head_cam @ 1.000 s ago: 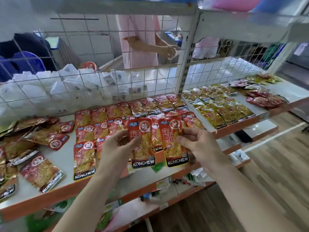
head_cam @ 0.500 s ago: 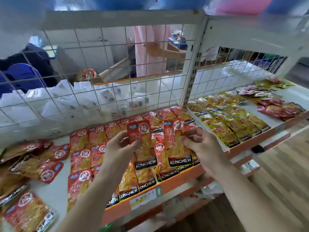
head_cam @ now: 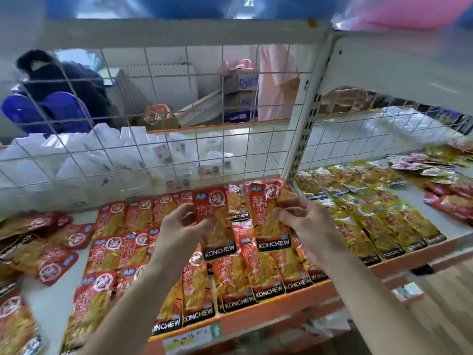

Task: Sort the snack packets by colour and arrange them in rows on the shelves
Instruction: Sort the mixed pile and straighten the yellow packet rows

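— What are the hands doing?

— Each holds one packet. The left hand [head_cam: 179, 226] pinches a red packet [head_cam: 217, 239] at its left edge, thumb on the front and fingers curled behind. The right hand [head_cam: 307, 226] grips a second red packet [head_cam: 266, 226] at its right edge in the same way.

— How do the two packets sit?

— Upright and side by side with a narrow gap between them. The black KONCHEW band is at the bottom of each. They hang above the middle of the left shelf [head_cam: 256, 320], just left of the white post [head_cam: 304, 111].

— And under them?

— Rows of red packets [head_cam: 120, 247] lie flat on that shelf, overlapping from the far side to the near orange edge. Left of the rows is a loose heap of red packets [head_cam: 51, 254], lying at all angles.

— What is right of the post?

— Yellow packets [head_cam: 384, 221] in slanting rows. Past them, far right, is a mixed heap [head_cam: 430, 167] of pinkish, yellow and red packets. It is too blurred to count.

— Behind the shelf?

— A wire grid [head_cam: 179, 149] with white plastic bags [head_cam: 89, 155] piled against its far side, and a blue chair [head_cam: 51, 111] at the far left.
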